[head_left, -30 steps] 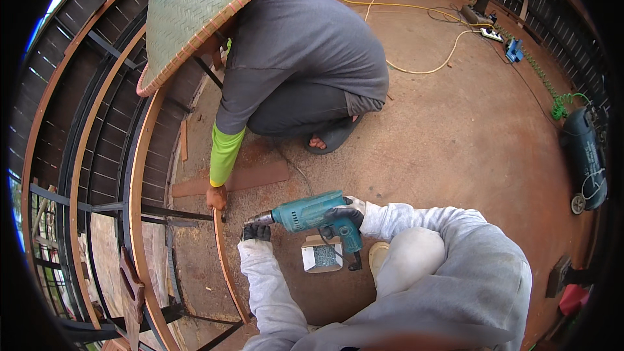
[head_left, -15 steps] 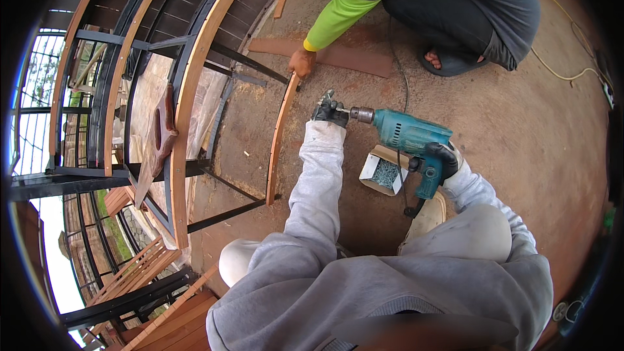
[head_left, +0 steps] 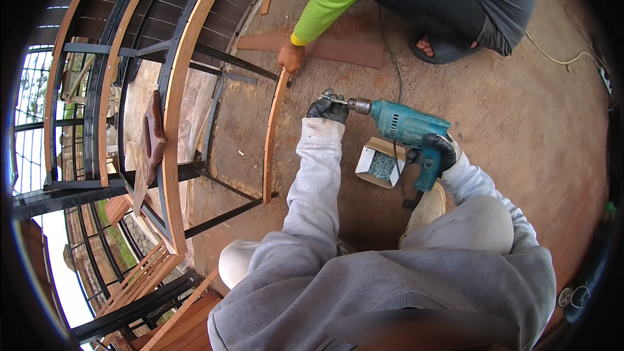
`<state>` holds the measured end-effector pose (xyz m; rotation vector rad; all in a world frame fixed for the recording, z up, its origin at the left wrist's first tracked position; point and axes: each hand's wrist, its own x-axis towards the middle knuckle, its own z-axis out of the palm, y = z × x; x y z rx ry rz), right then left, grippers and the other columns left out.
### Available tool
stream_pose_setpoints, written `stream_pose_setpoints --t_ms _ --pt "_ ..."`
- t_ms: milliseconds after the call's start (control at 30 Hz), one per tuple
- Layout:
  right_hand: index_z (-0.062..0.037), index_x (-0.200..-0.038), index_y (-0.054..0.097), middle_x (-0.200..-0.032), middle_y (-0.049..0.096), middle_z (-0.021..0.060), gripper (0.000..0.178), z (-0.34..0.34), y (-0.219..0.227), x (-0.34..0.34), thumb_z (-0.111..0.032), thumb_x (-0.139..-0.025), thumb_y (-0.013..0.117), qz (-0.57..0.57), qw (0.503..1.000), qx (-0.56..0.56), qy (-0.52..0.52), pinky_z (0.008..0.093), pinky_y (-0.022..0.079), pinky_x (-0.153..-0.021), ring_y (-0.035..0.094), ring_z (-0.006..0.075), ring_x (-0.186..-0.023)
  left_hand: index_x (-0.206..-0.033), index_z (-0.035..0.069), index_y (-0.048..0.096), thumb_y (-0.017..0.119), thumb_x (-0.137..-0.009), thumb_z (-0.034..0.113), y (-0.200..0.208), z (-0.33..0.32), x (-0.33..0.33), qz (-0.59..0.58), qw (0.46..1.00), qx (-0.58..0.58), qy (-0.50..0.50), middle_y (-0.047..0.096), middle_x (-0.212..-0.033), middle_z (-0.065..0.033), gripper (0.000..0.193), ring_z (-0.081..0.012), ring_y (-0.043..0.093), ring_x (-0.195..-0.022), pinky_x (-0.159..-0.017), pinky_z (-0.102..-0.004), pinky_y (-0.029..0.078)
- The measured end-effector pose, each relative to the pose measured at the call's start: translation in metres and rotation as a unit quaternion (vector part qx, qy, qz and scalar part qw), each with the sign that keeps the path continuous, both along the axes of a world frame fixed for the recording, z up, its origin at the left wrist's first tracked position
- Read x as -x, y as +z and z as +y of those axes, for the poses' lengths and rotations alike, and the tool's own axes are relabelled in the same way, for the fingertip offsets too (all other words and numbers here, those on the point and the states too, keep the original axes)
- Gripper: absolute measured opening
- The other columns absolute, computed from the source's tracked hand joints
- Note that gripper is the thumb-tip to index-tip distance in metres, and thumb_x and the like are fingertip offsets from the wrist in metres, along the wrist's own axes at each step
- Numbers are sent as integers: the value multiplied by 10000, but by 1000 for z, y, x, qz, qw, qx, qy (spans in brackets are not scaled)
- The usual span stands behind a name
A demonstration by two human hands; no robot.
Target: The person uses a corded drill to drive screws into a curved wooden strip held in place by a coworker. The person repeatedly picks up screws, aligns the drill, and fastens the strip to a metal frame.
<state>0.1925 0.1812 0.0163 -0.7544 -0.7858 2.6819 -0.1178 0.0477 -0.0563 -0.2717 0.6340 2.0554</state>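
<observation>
My right hand [head_left: 440,153], in a dark glove, is wrapped round the handle of a teal corded power drill [head_left: 411,123]. The drill lies level, its metal chuck [head_left: 359,106] facing left. My left hand [head_left: 328,108], also gloved, is closed in a pinch at the tip of the bit. A small pale metal piece shows at its fingers, too small to name. Left of that hand, a narrow wooden strip [head_left: 273,136] runs along a curved dark metal frame. A co-worker's bare hand [head_left: 290,57] grips the strip's far end.
Below the drill an open white box [head_left: 380,164] holds many small screws. A hand saw [head_left: 153,140] with a brown handle hangs on a wood-faced frame rib [head_left: 174,91] at left. The co-worker [head_left: 455,0] crouches at the far side. A brown board [head_left: 338,51] lies on the floor.
The view has shifted slightly, so the scene sits a little further left. My left hand has turned a little at the bit; the drill and the co-worker's grip stay much the same.
</observation>
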Motion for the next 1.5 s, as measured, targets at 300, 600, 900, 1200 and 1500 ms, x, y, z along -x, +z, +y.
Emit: stream_pose_setpoints --t_ms 300,600,900,1200,1500 --pt "22 -1285 578 -1098 678 163 510 3 -4 2 -280 -898 717 34 999 -20 6 389 599 -759 696 258 -860 -1124 98 662 719 -878 136 32 12 -20 -19 997 60 44 673 -1047 -87 256 -326 652 -1111 -1005 -586 504" --pt "10 -1297 583 -1057 691 149 519 1 2 7 -269 -879 714 30 998 -62 -6 373 590 -724 695 248 -807 -1227 187 622 666 -958 283 52 22 -39 -58 992 104 46 628 -1206 -54 290 -314 566 -1259 -1036 -693 413" --pt "15 -1324 564 -1100 691 169 576 4 -2 4 -304 -883 753 40 994 -101 0 370 598 -733 706 253 -843 -1174 197 675 769 -878 236 34 20 -39 12 996 83 13 676 -1178 -34 313 -280 620 -1183 -1019 -626 479" --pt "1 -1363 524 -1148 668 187 674 8 0 23 -383 -868 771 58 997 6 41 438 619 -801 710 282 -898 -1181 148 664 788 -880 211 40 20 -26 23 997 69 16 696 -1154 -68 332 -284 660 -1117 -1018 -567 537" --pt "6 -1324 545 -1109 656 172 624 29 54 123 -364 -869 758 -2 984 -90 156 429 616 -805 699 263 -888 -1089 106 705 708 -882 312 -7 -144 157 472 441 758 -97 741 -986 -161 292 -306 715 -995 -862 -404 560"
